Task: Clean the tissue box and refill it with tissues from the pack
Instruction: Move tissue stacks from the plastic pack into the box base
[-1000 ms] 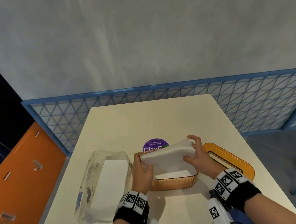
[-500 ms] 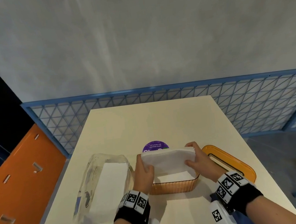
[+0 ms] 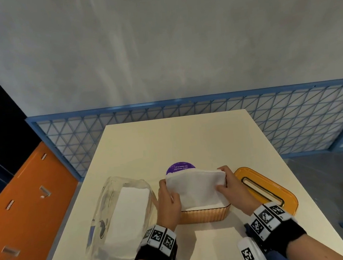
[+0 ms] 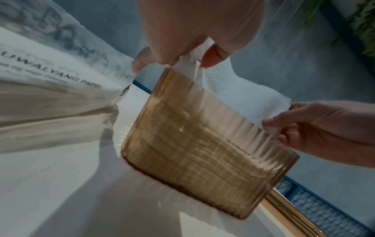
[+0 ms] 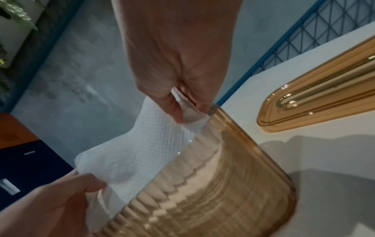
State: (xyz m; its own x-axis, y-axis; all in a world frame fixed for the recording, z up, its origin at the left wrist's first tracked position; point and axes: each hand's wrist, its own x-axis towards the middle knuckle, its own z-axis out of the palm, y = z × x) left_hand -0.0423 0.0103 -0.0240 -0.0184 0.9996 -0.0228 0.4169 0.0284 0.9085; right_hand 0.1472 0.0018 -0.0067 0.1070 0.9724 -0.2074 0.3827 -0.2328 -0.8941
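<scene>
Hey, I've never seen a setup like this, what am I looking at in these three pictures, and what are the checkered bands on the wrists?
No machine here: a person wears one head camera and one on each wrist; the checkered bands are part of that rig. The left hand and right hand grip a stack of white tissues over the open amber tissue box. On the table lie the box's lid, right, the clear tissue pack, left, and a purple round sticker behind.
</scene>
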